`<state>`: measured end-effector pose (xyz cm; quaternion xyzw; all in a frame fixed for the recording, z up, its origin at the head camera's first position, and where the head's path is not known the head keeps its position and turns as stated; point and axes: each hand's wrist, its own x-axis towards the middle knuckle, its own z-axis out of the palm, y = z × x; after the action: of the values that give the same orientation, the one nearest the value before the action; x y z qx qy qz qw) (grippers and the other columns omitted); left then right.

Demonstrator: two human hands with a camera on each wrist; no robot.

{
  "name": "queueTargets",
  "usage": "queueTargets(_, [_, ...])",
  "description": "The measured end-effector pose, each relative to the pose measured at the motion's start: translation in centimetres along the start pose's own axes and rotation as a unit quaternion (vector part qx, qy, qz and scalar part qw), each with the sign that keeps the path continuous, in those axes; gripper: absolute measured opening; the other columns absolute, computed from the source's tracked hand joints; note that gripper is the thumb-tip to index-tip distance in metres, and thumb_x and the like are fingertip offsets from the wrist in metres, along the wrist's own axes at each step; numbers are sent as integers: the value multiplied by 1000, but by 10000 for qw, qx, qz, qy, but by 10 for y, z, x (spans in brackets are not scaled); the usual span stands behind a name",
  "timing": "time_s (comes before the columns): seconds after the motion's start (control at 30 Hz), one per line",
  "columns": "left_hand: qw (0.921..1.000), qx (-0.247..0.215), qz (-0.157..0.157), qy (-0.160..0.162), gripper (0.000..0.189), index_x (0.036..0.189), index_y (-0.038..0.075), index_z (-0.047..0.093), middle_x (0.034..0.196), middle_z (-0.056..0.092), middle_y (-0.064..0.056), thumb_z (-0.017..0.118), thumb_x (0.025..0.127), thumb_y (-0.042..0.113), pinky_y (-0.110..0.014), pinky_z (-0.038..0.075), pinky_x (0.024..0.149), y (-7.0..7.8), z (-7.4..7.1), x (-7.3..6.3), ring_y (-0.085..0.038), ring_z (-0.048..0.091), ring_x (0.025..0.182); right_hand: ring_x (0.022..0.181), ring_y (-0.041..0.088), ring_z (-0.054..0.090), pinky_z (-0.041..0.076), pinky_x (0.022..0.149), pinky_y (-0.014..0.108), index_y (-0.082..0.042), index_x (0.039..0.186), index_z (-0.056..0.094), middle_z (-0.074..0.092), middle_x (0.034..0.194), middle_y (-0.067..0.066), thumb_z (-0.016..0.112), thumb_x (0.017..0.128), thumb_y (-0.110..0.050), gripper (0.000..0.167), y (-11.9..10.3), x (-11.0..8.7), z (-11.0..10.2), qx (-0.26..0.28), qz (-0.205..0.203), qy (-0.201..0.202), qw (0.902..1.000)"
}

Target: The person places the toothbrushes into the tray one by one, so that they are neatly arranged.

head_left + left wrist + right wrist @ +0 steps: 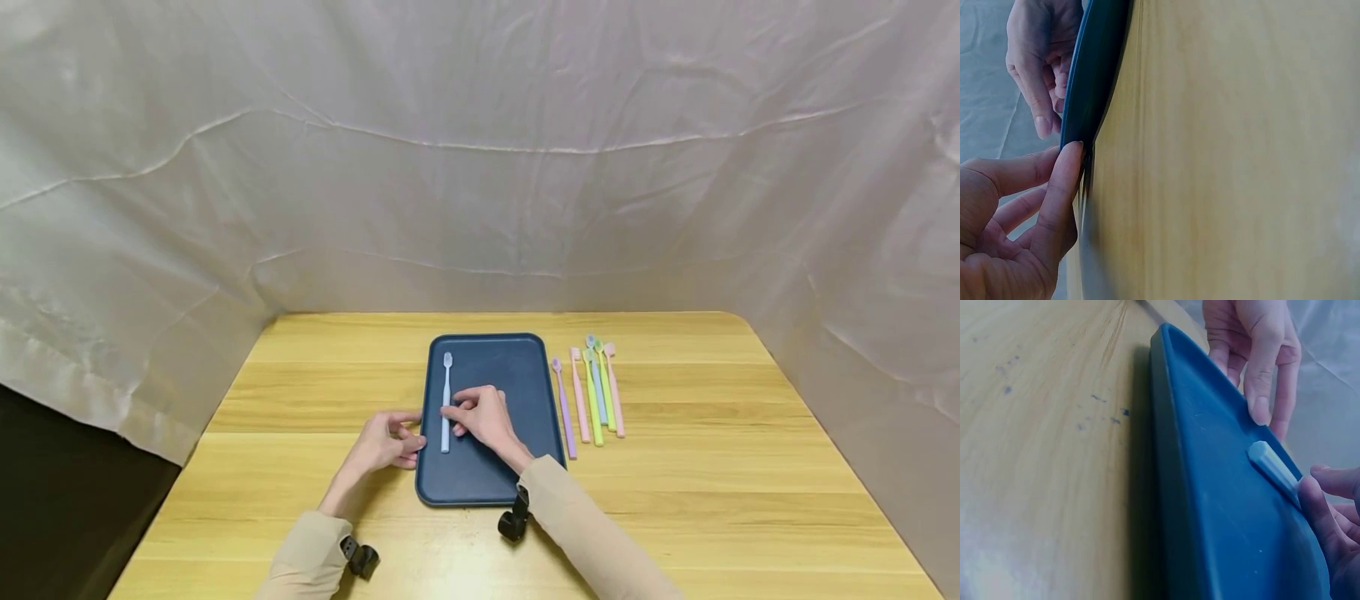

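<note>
A dark blue tray (pixel 510 483) lies on the table, and a light blue toothbrush (pixel 447 387) lies lengthwise along its left side, bristle head away from me. My right hand (pixel 483 417) reaches over the tray and pinches the toothbrush's handle (pixel 1275 469) between thumb and fingers. On the tray's left edge, my left hand (pixel 382 442) holds the rim, with the thumb at the rim and the other fingers along the outer side. In the left wrist view the left fingertips (pixel 1072 153) meet the rim (pixel 1094 75).
Right of the tray lie several toothbrushes: a purple one (pixel 566 417) closest to it, a pink one (pixel 580 400), then green, blue and pink ones (pixel 615 392) bunched together, some overlapping. Pale cloth (pixel 480 208) hangs behind the wooden table (pixel 712 467) and at its sides.
</note>
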<state>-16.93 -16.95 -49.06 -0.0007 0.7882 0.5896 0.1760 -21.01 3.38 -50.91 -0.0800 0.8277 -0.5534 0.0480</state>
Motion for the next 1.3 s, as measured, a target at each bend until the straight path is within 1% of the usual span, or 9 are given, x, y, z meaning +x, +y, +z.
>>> queueTargets(0.3, [10000,-50,46,-9,57,140,-15,48,85,68,-18,70,88,-4,-39,68,62,1,0,-2,-16,69,60,52,12,68,64,55,23,4,116,72,75,76,11,78,88,-16,35,1,-7,-16,95,-414,175,9989])
queueTargets(0.47, [10000,-75,33,-17,57,140,-15,48,84,67,-16,70,88,-5,-39,68,63,0,0,-2,-15,69,60,54,14,69,64,56,24,5,115,72,74,79,14,78,88,-15,34,2,-13,-30,230,-569,271,9977])
queueTargets(0.6, [9999,-83,68,-24,57,140,-16,48,84,67,-16,69,88,-6,-38,68,62,-1,0,-1,-14,68,60,55,13,68,63,54,26,5,114,73,74,80,16,78,88,-13,32,6,-18,-43,340,-661,397,9964])
queueTargets(0.77, [9999,-89,82,-29,56,139,-16,48,84,68,-16,68,89,-6,-38,68,62,-3,0,0,-14,68,60,57,14,68,64,54,27,6,115,72,72,84,19,77,88,-11,33,11,-26,-64,482,-742,459,9950])
queueTargets(0.87, [9999,-96,83,-30,56,139,-16,48,84,67,-16,69,89,-6,-38,68,63,-3,0,0,-14,68,60,59,19,68,64,54,28,9,116,70,70,86,24,76,89,-8,33,17,-32,-80,597,-846,494,9934])
queueTargets(0.97, [9999,-110,64,-29,56,139,-16,47,84,67,-15,69,88,-6,-37,68,63,-3,0,0,-14,68,60,59,17,67,63,53,28,11,116,69,69,88,26,75,90,-6,32,25,-37,-97,676,-915,604,9917])
queueTargets(1.1, [9999,-93,49,-14,56,140,-16,48,85,67,-16,69,89,-6,-37,69,63,-3,0,0,-15,69,60,61,4,63,61,52,22,14,116,67,68,90,26,75,88,-3,33,36,-45,-120,757,-829,915,9895])
queueTargets(1.17, [10000,-71,48,-10,56,140,-15,48,86,67,-17,69,89,-5,-37,69,63,-3,0,0,-15,69,60,64,1,63,60,53,20,14,116,67,68,90,25,75,88,-1,33,40,-49,-131,753,-698,1088,9887])
queueTargets(1.3, [10000,-55,58,-25,57,140,-15,47,87,68,-18,70,89,-4,-38,69,64,-2,-1,-1,-15,69,61,66,-1,62,57,53,16,14,118,66,69,91,18,75,88,-1,35,48,-57,-153,659,-453,1355,9875])
